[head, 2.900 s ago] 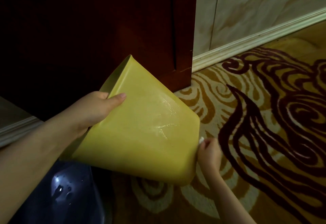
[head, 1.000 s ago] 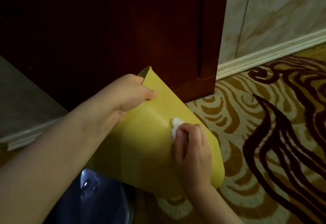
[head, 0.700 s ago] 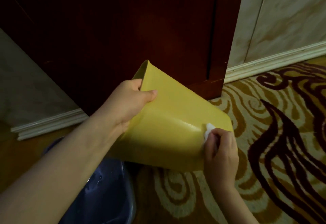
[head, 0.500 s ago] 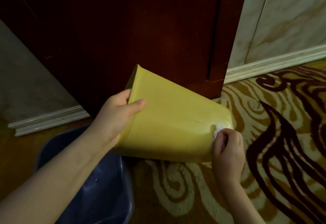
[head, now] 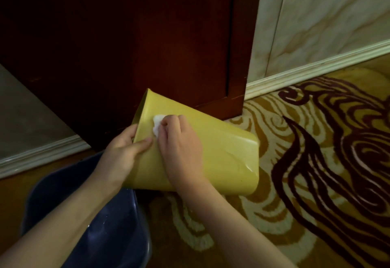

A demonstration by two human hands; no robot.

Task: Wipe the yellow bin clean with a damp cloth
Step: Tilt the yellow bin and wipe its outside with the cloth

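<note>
1. Yellow bin (head: 221, 151): smooth, slightly glossy plastic, lying tipped on its side, open mouth toward the upper left, closed base toward the right. A pale glare streak shows on the side near the base.
2. Location: held above the patterned carpet (head: 316, 162), w/ its lower left part over a dark blue basin (head: 109, 236). Just in front of the dark red-brown wooden door (head: 147, 35); can't tell whether it touches the door.
3. Left hand (head: 123, 151): closed on the bin's rim at the mouth edge, thumb lying flat on the outer side, other fingers curled round behind the rim & mostly hidden.
4. Right hand (head: 179, 145): fingers bunched tight around a small white cloth (head: 157, 123), knuckles up, pressing it against the bin's upper side near the mouth. Only a bit of cloth sticks out past the fingertips.
5. The two hands sit close, left thumb almost touching the right hand.
6. Background: marbled wall panels (head: 327, 25) & a white skirting board (head: 316, 69) at right.
</note>
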